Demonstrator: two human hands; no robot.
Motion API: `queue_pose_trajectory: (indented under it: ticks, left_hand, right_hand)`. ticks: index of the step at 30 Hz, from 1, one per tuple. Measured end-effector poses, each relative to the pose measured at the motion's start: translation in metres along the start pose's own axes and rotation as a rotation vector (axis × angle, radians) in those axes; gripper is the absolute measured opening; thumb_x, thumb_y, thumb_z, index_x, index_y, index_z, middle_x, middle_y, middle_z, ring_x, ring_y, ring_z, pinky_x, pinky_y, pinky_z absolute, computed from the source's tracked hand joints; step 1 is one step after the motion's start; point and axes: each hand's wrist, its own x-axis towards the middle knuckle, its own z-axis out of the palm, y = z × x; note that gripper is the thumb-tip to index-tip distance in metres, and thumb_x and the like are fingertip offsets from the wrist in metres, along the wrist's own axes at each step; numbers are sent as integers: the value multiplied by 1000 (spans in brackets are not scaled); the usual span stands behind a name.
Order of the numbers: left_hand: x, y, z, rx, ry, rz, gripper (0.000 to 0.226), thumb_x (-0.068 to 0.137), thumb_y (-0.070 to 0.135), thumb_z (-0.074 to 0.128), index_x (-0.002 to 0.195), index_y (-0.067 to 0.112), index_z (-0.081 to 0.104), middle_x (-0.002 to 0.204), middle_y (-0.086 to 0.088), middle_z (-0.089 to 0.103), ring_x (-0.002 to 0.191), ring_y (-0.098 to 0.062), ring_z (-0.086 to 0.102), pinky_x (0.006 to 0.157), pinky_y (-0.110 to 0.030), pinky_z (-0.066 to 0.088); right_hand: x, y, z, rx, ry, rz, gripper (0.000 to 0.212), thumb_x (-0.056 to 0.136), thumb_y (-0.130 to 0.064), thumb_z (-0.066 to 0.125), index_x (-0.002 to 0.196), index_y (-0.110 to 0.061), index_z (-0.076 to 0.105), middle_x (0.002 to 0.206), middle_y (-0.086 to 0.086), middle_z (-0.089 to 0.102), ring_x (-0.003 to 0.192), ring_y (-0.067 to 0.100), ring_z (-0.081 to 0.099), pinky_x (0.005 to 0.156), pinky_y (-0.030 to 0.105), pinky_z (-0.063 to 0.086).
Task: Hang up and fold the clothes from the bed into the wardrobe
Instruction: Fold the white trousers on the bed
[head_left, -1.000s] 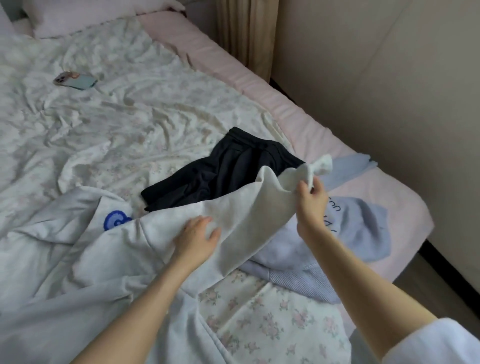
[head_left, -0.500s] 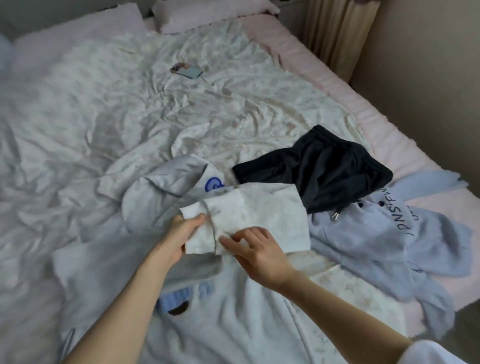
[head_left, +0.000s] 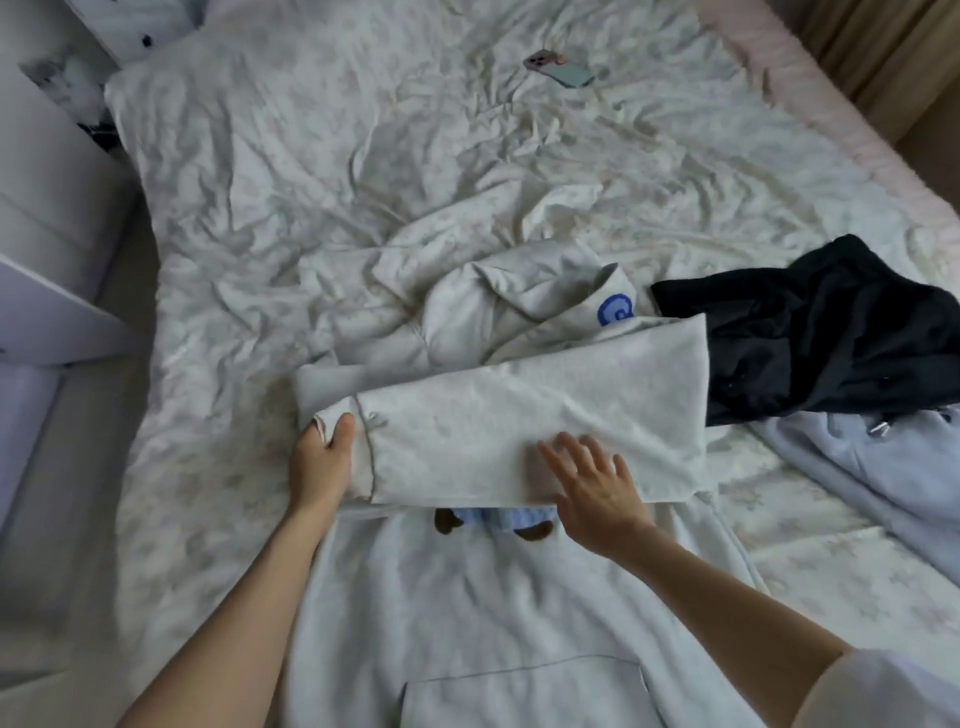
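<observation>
Two bare forearms, each ending in an ungloved hand, left hand (head_left: 319, 462) and right hand (head_left: 597, 480), without rings or watch; behind the right fingers (head_left: 561, 449), a loose white sleeve (head_left: 883, 691) begins near the elbow.

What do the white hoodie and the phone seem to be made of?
Hoodie: probably cotton fleece, matte and thick; its folded sleeve holds soft, rounded edges.
Phone: likely glass or plastic, smooth and glossy; too small to tell.

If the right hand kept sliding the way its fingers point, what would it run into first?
The right hand points up and left along the folded sleeve of the white hoodie. It would probably meet the crumpled hood first, though depth is unclear.
</observation>
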Motion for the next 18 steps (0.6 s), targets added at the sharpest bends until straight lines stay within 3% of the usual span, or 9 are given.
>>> queue_pose_trajectory:
  ticks: [2,4,5,7,9,11,14,16,18]
  left_hand:
    - [14,-15,-5,254,-45,-34,28,92,21,53,111,1,56,120,-22,58,113,-37,54,90,-42,43]
    - [16,-19,-2,412,-63,-32,34,90,17,53,122,7,48,128,-21,49,118,-38,45,93,-46,38]
    - [13,-21,1,478,-57,7,44,89,18,53,132,10,43,136,-19,41,123,-38,39,97,-48,34]
    - [1,-26,10,618,-50,256,55,88,23,56,140,15,38,145,-16,32,131,-37,30,102,-51,28]
    - [-14,-28,25,702,-136,538,57,88,27,58,141,18,40,149,-14,29,136,-35,26,106,-52,23]
    - [-22,-31,46,740,-287,681,59,89,35,56,143,24,35,153,-12,22,140,-35,20,108,-56,20]
    - [-19,-40,75,934,-530,592,59,95,53,29,147,39,6,158,-1,-3,144,-28,-3,110,-56,6]
    - [-12,-41,84,1048,-544,514,53,94,56,20,145,43,11,157,4,6,142,-25,9,110,-54,10]
    - [-2,-28,88,1043,-439,526,43,93,53,28,131,39,41,143,5,37,128,-24,35,101,-47,26]
  right_hand:
    - [4,-5,7,31,-52,39,63,92,-28,46,147,-28,13,154,-6,12,140,21,15,107,39,29]
    - [3,-4,12,47,-74,48,57,92,-28,48,143,-29,23,152,-8,18,134,21,26,101,35,34]
    - [2,-5,14,51,-90,51,55,92,-29,47,142,-30,25,151,-9,19,132,21,29,100,34,35]
    - [2,-6,14,74,-79,53,51,95,-33,43,143,-30,27,152,-9,22,133,19,29,103,35,33]
    - [4,-5,9,49,-25,62,49,97,-33,38,144,-30,26,152,-7,23,136,18,25,105,35,30]
    - [10,0,-1,-29,53,91,50,98,-33,34,146,-29,22,155,-2,17,141,20,16,109,38,24]
    - [26,18,-17,-100,117,161,58,98,-34,31,149,-32,3,157,2,-9,144,23,-10,114,50,4]
    - [38,35,-28,-119,148,216,60,98,-36,28,147,-34,-7,155,3,-20,140,21,-23,112,54,-4]
    - [53,54,-41,-127,135,264,57,99,-38,22,147,-33,-8,156,1,-18,141,19,-21,112,55,-6]
